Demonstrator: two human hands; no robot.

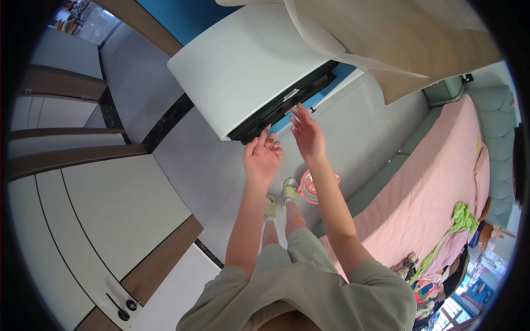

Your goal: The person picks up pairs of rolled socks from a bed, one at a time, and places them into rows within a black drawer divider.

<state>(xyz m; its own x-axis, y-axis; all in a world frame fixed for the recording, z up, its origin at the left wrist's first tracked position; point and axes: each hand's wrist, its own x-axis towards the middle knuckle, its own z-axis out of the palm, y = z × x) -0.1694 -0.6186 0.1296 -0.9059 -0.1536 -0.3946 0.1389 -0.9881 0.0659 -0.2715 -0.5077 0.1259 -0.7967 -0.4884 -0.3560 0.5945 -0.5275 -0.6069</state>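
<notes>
A large white appliance [248, 66] with rounded corners, looking like an air conditioner unit, fills the upper middle in front of me. Along its near lower edge runs a long black slotted strip [259, 122] with a small pale label on it. My left hand [262, 160] is raised palm up, fingers apart and slightly bent, its fingertips at the strip's left part. My right hand [308, 135] reaches up beside it, fingers spread near the strip's right half; whether they touch it I cannot tell. Neither hand shows anything held.
A beige curtain [397, 38] hangs at upper right, against the appliance. The bed [419, 176] with a pink cover and heaped clothes stands right. By my feet sits a pink basin [309, 186]. White door panels [110, 209] stand left; a dark strip [168, 122] crosses the grey floor.
</notes>
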